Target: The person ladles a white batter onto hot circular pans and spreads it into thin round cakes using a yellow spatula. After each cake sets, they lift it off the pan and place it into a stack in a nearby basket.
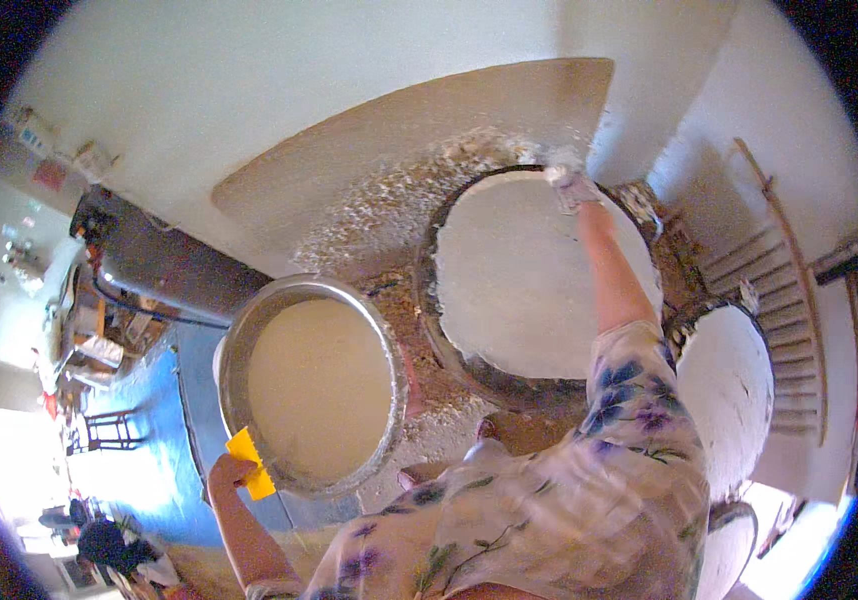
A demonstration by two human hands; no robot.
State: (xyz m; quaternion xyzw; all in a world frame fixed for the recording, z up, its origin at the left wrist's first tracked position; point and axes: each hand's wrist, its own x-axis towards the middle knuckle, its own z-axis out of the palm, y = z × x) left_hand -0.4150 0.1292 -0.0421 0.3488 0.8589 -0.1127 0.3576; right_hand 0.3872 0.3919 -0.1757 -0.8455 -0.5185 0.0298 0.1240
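Note:
A large round griddle (435, 318) with a dark rim stands in front of me, its top covered by a thin white sheet of batter (519, 275). At the griddle's far edge is my right hand (575, 192), smeared white. Its fingers are closed around something whitish, too blurred to make out. Down at the left, my left hand (232, 470) grips a yellow scraper (255, 464) with a notched-looking edge. This scraper is beside the rim of a wide metal basin (397, 352), which holds pale, thick batter (319, 380).
Whitish crumbs (379, 205) coat the ledge behind the griddle. To the right are another round white surface (727, 395) and a slatted wooden rack (774, 330) against the wall. A chair (109, 430) stands far left on blue floor. Another person (114, 550) is at lower left.

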